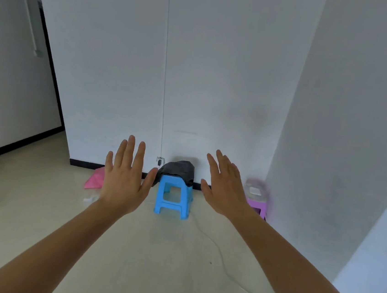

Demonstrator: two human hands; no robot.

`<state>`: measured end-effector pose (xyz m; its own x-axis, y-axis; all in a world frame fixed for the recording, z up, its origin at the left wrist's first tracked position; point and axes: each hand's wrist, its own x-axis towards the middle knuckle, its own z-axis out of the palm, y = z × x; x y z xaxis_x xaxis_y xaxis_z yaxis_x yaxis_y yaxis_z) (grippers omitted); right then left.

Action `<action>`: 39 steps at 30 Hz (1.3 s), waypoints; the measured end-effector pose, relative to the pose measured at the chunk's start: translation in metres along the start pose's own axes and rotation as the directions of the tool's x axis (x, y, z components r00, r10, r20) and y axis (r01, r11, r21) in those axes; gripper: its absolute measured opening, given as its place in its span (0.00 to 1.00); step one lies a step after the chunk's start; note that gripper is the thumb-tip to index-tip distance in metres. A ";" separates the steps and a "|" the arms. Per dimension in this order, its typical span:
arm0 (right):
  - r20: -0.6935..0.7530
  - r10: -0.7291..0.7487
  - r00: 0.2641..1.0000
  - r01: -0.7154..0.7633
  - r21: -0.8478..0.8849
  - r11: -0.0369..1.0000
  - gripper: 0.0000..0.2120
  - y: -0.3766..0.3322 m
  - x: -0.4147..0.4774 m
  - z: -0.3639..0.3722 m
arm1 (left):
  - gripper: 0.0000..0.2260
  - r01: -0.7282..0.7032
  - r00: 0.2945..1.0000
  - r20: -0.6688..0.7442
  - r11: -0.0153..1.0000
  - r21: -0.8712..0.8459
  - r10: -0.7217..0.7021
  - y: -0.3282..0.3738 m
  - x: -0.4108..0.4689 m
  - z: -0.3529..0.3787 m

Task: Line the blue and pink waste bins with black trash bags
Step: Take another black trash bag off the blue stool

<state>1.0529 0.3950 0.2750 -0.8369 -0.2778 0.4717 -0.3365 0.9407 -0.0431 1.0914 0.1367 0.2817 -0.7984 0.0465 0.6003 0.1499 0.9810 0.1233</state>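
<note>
Black, crinkled plastic — a trash bag [178, 170] — lies heaped on the seat of a small blue stool [173, 198] of smooth moulded plastic, square-legged with crossbars, standing on the floor just in front of the white wall [115, 66]. Both bare hands are raised in front of it, palms facing away from the camera, holding nothing: the left hand [124, 178] has its fingers straight and slightly spread with the thumb out to the side, and the right hand [225, 188] is likewise flat and spread wide. Behind the right hand stands a purple plastic stool [257, 204] with something pale and blurred on top; what it is cannot be made out. A flat pink sheet-like piece [94, 179] lies on the pale, matte floor [153, 249] by the dark baseboard, partly hidden by the left hand. A thin pale cord [221, 256] curves over the floor, and a thin line runs down the wall to a small fitting near the stool. No readable writing or labels appear. Neither bin can be made out.
</note>
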 end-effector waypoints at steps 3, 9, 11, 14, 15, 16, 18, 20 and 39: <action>-0.001 0.005 1.000 -0.005 0.003 1.000 0.32 0.027 0.096 0.035 | 0.34 0.021 1.000 -0.001 0.999 -0.035 -0.021 -0.021 0.095 0.049; -0.038 0.056 0.998 -0.056 0.001 0.998 0.32 0.107 0.237 0.098 | 0.33 -0.039 0.999 0.015 0.997 -0.059 0.040 -0.028 0.256 0.147; -0.040 0.059 0.997 -0.060 -0.025 0.998 0.32 0.139 0.283 0.131 | 0.34 -0.057 0.998 0.035 0.997 -0.056 0.059 -0.029 0.303 0.194; -0.030 0.089 0.996 -0.090 -0.027 0.996 0.33 0.186 0.355 0.189 | 0.33 -0.084 0.995 0.052 0.996 -0.024 0.085 -0.035 0.365 0.269; -0.014 0.097 0.995 -0.097 -0.034 0.995 0.33 0.202 0.380 0.211 | 0.33 -0.080 0.995 0.066 0.997 -0.005 0.080 -0.036 0.387 0.296; 0.010 0.103 0.995 -0.103 -0.039 0.994 0.33 0.217 0.403 0.232 | 0.33 -0.071 0.993 0.090 0.997 0.014 0.070 -0.038 0.406 0.321; 0.058 0.104 0.993 -0.101 -0.040 0.994 0.33 0.244 0.449 0.271 | 0.34 -0.052 0.989 0.143 0.997 0.051 0.045 -0.045 0.447 0.363; 0.106 0.089 0.990 -0.084 -0.054 0.995 0.34 0.262 0.487 0.297 | 0.34 -0.027 0.985 0.173 0.995 0.095 0.010 -0.055 0.479 0.391; 0.454 0.200 0.869 -0.206 -0.037 0.978 0.32 0.298 0.809 0.617 | 0.30 0.022 0.863 0.502 0.995 0.093 -0.066 -0.278 0.739 0.735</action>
<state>0.0093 0.3303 0.1006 -0.9899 -0.1419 0.0015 -0.1412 0.9842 -0.1069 0.0313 0.0370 0.1107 -0.9911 0.0703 0.1134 0.0778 0.9950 0.0626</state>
